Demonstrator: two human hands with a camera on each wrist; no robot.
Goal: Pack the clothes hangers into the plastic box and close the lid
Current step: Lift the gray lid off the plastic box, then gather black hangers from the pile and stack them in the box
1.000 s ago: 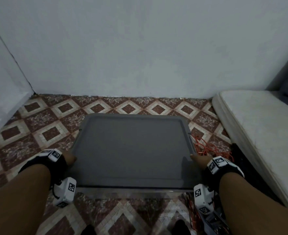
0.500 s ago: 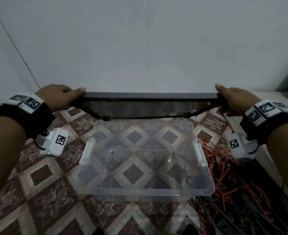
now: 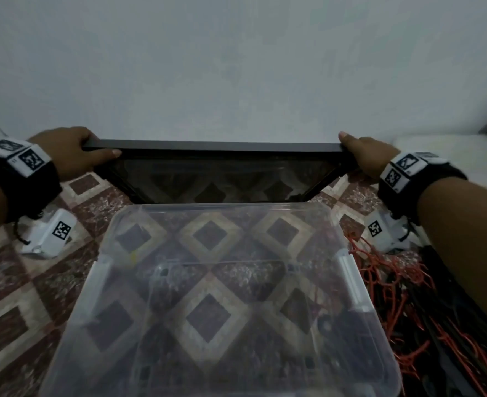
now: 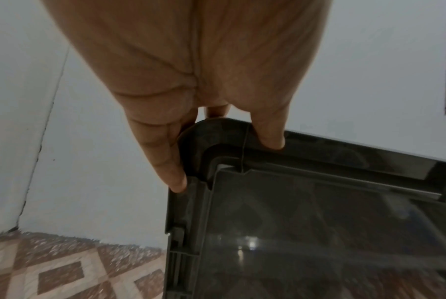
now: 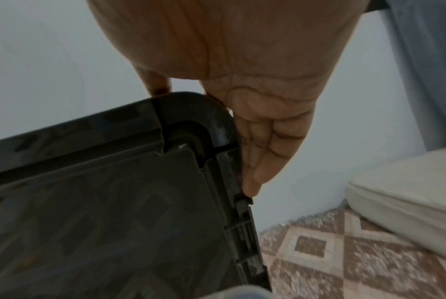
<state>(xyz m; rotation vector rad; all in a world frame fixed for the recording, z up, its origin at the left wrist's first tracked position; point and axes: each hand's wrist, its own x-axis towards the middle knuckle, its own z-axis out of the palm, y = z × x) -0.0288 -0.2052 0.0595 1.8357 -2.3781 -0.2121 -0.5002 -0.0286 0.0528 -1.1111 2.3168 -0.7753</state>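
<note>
Head view: lid point(image 3: 213, 146) (upright) between both hands.

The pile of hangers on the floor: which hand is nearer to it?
Right. The right hand grips the lid above the hangers; the left hand holds the lid's opposite corner.

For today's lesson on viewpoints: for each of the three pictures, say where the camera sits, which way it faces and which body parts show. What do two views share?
Head: worn on the head, facing forward and down at the clear box; both forearms, left hand and right hand show.
Left wrist: looks along the left hand at a corner of the dark lid.
Right wrist: looks along the right hand at the lid's other corner; mattress beyond.
Shared: all three show the lid and the tiled floor.
</note>
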